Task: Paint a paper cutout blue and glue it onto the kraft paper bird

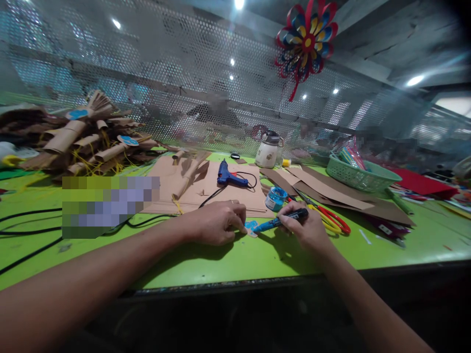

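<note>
My right hand (300, 226) grips a blue-and-black marker (274, 221), its blue end pointing left and touching a small cardboard cutout (251, 228). The cutout lies flat on the green table and is partly coloured blue. Fingers curled, my left hand (219, 223) presses a fingertip on the cutout's left edge. Just behind the marker stands an open jar of blue paint (275, 198). Scissors with red and yellow handles (333, 219) lie beyond my right hand, partly hidden by it.
A blue glue gun (230, 176) with a black cord rests on brown cardboard sheets (206, 196). Rolled brown paper bundles (91, 137) are piled at the left. Behind are a white bottle (267, 151) and a green basket (364, 175). The table's front edge (221, 286) is near.
</note>
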`<state>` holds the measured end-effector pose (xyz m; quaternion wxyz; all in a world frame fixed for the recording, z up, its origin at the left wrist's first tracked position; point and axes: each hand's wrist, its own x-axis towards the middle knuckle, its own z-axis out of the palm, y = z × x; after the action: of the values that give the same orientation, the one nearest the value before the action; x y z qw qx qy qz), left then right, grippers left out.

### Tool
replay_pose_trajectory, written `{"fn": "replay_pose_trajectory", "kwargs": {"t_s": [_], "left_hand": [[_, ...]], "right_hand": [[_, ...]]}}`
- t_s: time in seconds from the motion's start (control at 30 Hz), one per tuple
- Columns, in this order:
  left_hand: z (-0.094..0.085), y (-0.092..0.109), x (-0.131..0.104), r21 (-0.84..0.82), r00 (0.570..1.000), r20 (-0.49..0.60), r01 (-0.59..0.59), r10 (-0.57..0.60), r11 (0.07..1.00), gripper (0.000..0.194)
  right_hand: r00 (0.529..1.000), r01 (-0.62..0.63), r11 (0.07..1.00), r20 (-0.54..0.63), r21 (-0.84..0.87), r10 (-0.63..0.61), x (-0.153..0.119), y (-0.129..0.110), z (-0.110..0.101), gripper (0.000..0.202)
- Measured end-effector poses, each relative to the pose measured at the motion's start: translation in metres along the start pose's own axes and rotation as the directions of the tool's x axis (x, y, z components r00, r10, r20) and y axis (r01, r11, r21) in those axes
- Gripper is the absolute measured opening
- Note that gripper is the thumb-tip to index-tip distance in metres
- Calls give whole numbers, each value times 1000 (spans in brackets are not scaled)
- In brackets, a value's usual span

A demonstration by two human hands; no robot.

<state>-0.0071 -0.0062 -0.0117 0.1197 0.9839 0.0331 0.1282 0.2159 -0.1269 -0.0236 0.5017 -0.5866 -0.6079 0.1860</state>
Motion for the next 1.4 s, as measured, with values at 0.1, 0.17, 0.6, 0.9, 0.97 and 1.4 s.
{"fn": "replay_pose_trajectory", "kwargs": {"t_s": [0.1,0.17,0.6,0.9,0.97,1.4], "left_hand": [[0,0,0,-2,1000,-7,2,-2,1000,41],[0,0,0,-1,1000,-7,1,-1,1000,41],[-1,0,-1,-4,1000,3,18,-18,1000,40],[0,0,0,7,1000,0,10,-10,1000,43],[0,1,0,8,1000,2,14,-14,1000,42],[0,0,0,4,1000,1,12,-12,1000,44]], "right_hand": [[1000,-12,1000,9,-11,12,0,0,0,10],[1000,-17,1000,17,-4,17,0,0,0,11],[999,-32,999,-7,26,33,-1,-1,-4,12],[999,-40,999,4,11,40,-1,-1,0,11],[999,-48,999,13,8,48,-1,-1,0,11],[997,-67,996,-22,62,68,0,-1,-2,14]]}}
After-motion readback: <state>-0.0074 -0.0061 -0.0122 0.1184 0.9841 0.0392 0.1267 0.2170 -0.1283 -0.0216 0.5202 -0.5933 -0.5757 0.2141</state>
